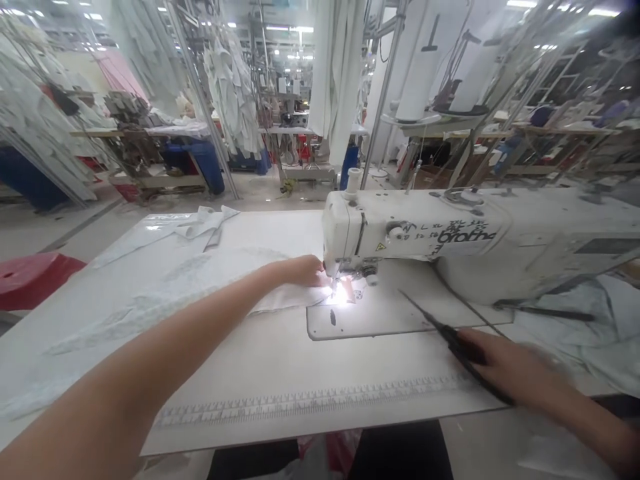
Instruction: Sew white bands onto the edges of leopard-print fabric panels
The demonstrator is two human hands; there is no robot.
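My left hand (306,270) reaches to the needle area of a white sewing machine (400,227), its fingers closed at the edge of a white fabric piece (280,298). Lamp glare and the machine head hide part of those fingers. The fabric spreads leftward over the table, its end near the presser foot. In my right hand (493,360) is a pair of black-handled scissors (453,337), the blades pointing up and left over the machine's bed plate (385,317). The right hand is slightly blurred.
A ruler strip (310,400) runs along the front of the white table (280,363). Fabric scraps (200,223) lie at the back left, and more cloth (575,327) at the right beside a dark rod-like tool (550,311). A red stool (37,277) stands left. Thread cones (417,83) rise behind.
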